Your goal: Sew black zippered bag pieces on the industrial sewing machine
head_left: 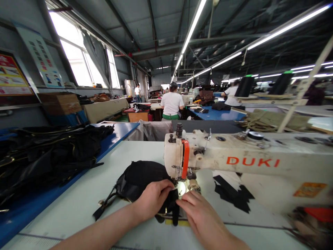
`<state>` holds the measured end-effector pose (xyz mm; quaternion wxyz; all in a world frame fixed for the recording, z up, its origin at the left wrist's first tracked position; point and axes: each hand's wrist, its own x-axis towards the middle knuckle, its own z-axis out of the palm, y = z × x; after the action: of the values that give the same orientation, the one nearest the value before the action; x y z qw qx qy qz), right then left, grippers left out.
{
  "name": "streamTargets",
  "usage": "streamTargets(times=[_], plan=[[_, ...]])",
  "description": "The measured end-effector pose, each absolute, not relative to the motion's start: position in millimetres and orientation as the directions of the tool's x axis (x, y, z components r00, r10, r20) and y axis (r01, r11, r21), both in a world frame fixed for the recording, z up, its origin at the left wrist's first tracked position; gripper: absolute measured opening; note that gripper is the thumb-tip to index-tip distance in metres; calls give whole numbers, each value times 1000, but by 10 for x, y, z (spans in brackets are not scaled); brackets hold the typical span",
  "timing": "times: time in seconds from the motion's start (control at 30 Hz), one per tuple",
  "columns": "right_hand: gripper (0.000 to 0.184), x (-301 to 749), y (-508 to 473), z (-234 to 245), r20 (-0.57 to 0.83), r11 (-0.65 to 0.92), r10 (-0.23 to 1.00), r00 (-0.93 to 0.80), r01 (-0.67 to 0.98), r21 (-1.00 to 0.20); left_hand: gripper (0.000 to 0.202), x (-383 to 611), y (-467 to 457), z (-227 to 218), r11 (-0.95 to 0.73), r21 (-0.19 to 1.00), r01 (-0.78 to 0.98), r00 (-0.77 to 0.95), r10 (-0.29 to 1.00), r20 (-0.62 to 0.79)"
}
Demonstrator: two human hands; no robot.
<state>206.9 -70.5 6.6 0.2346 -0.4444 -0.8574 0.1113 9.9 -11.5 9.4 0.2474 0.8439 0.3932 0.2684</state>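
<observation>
A black bag piece [142, 177] with a gold zipper and a dangling strap lies on the pale table, its right edge near the needle area of the white sewing machine [221, 152]. My left hand [153, 198] pinches its edge, thumb and forefinger together, just left of the lit presser foot. On the other side, my right hand [196, 208] has its fingers closed on a narrow black flap of the same piece. The hands are close together, and the spot under the needle is partly hidden.
A heap of black zippered pieces [47, 152] covers the blue table at left. Black fabric scraps [232, 192] lie under the machine arm. Black thread cones [244, 86] stand behind it. Further back, a person in a white shirt [171, 100] sits facing away.
</observation>
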Motion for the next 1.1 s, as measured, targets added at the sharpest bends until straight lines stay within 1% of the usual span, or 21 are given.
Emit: streamTargets(times=[0.13, 0.23, 0.3, 0.43, 0.53, 0.77, 0.97, 1.1], plan=[[36, 2069, -690, 59, 283, 571, 821, -496, 707, -417, 25, 121, -122, 82, -572, 633, 522, 541, 795, 273], [34, 2061, -679, 63, 282, 574, 819, -500, 708, -412, 26, 107, -138, 57, -629, 590, 506, 579, 755, 308], [31, 2056, -670, 57, 288, 585, 811, -509, 714, -384, 28, 87, -147, 43, -705, 517, 486, 634, 691, 346], [29, 2056, -658, 9, 282, 604, 796, -535, 734, -310, 28, 57, -147, 44, -842, 312, 440, 757, 535, 376], [29, 2068, -658, -42, 279, 610, 791, -545, 741, -281, 28, 51, -136, 69, -873, 236, 427, 787, 488, 377], [35, 2080, -648, -71, 303, 628, 773, -557, 738, -248, 23, 33, -124, 123, -897, 152, 414, 835, 441, 328], [35, 2083, -635, -59, 291, 623, 779, -556, 739, -257, 22, 9, -117, 130, -894, 150, 423, 837, 449, 314], [35, 2070, -611, -66, 264, 593, 802, -535, 767, -246, 24, 13, -55, 119, -894, 153, 421, 840, 448, 307]])
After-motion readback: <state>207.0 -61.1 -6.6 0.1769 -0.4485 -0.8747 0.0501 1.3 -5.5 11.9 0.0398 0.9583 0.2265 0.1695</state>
